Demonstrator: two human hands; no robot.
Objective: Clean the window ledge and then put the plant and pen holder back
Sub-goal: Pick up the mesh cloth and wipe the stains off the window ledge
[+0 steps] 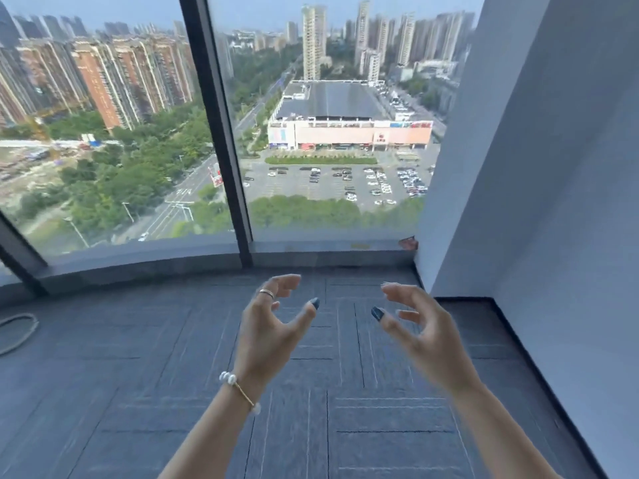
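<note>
left hand (273,326) and right hand (423,331): fingers spread, holding nothing | window ledge (148,262): looked bare | plant, pen holder: unseen, return judged pending

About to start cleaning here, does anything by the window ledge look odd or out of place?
A small reddish scrap sits crumpled at the right end of the window ledge, against the wall. A loose cable loop lies on the carpet at far left. No plant or pen holder is in view.
</note>
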